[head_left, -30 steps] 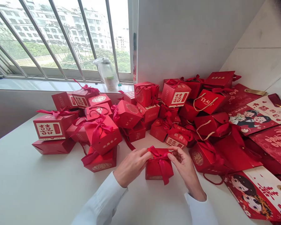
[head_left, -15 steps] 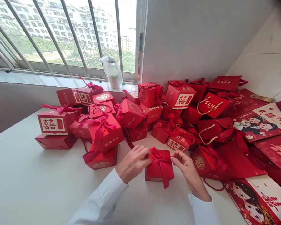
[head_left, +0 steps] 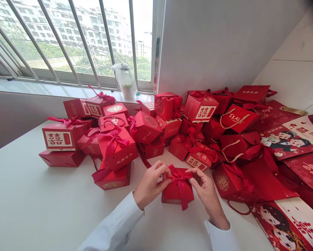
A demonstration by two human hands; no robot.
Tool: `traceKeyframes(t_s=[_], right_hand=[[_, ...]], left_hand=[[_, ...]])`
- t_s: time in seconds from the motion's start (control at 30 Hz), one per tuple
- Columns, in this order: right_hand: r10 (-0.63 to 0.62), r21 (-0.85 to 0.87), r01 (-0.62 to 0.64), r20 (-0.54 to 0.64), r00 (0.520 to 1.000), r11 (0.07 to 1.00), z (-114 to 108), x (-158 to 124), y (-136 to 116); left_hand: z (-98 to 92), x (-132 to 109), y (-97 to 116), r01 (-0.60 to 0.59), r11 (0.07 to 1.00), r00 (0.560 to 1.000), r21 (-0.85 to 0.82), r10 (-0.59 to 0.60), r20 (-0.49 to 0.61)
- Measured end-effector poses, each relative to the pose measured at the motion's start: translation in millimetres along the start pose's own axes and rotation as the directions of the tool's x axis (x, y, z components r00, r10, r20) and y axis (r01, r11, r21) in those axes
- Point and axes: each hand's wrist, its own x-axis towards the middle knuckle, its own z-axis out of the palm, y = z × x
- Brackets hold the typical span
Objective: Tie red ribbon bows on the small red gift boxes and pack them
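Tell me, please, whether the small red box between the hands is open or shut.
Shut: the box has its top closed under a tied ribbon bow, whose loops the left hand and right hand pinch.

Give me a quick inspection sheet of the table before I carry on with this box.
Surface: white table, with goods heaped along its far and right sides.
Job's things: small red box stands on the table between the hands; its ribbon forms a bow on top, with a tail hanging down the front.
Clutter: pile of red boxes behind it; red paper bags lying at the right.
Grippers: left hand and right hand each pinch one side of the bow.
Cables: nothing seen.
Surroundings: barred window, a jar in a plastic bag on the sill, grey wall.
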Motion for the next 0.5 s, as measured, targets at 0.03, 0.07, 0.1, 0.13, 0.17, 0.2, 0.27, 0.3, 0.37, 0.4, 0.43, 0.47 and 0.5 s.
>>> traceKeyframes(t_s=[0.03,0.07,0.1,0.13,0.17,0.2,0.27,0.3,0.37,0.4,0.43,0.47,0.5], right_hand=[[-0.008,-0.006,0.008,-0.027,1.000,1.000,1.9,-0.6,-0.1],[-0.013,-0.017,0.012,-0.061,0.998,1.000,3.6,-1.2,0.0],[-0.018,-0.036,0.015,-0.101,0.995,0.999,5.0,-1.8,0.0],[-0.026,-0.068,0.017,-0.145,0.989,0.998,6.3,-2.5,0.1],[-0.040,-0.109,0.020,-0.186,0.982,0.994,7.6,-3.3,0.0],[-0.059,-0.156,0.025,-0.222,0.973,0.987,9.1,-4.3,-0.1],[-0.113,-0.256,0.041,-0.276,0.955,0.966,12.3,-6.4,-0.3],[-0.146,-0.301,0.053,-0.297,0.944,0.952,14.0,-7.5,-0.3],[-0.208,-0.367,0.077,-0.333,0.920,0.927,17.0,-9.4,0.1],[-0.227,-0.387,0.082,-0.344,0.911,0.918,18.0,-10.2,0.6],[-0.233,-0.398,0.081,-0.350,0.907,0.914,18.6,-10.8,1.2],[-0.228,-0.401,0.074,-0.353,0.907,0.913,18.9,-11.2,1.7],[-0.214,-0.397,0.062,-0.353,0.911,0.916,18.9,-11.5,2.2]], left_hand=[[3.4,0.0,-1.6,0.010,1.000,1.000,-0.008,-0.010,-0.004],[6.1,-0.3,-2.9,0.015,1.000,1.000,-0.014,-0.015,-0.004],[8.0,-0.7,-3.7,0.016,1.000,1.000,-0.016,-0.016,-0.002],[9.1,-1.2,-4.1,0.013,1.000,1.000,-0.015,-0.012,0.004],[9.7,-1.6,-4.2,0.009,1.000,1.000,-0.011,-0.009,0.009],[9.8,-2.0,-4.1,0.007,1.000,1.000,-0.002,-0.007,0.014],[9.5,-2.5,-3.7,0.004,1.000,1.000,0.027,-0.004,0.017],[9.4,-2.6,-3.5,0.002,0.999,1.000,0.043,-0.002,0.019],[9.3,-2.8,-3.4,-0.005,0.998,1.000,0.069,0.004,0.025],[9.3,-3.0,-3.3,-0.010,0.997,1.000,0.079,0.008,0.028],[9.3,-3.3,-3.2,-0.015,0.996,0.999,0.088,0.012,0.030],[9.3,-3.6,-3.0,-0.020,0.995,0.999,0.098,0.017,0.030],[9.2,-3.9,-2.6,-0.029,0.993,0.999,0.114,0.026,0.027]])
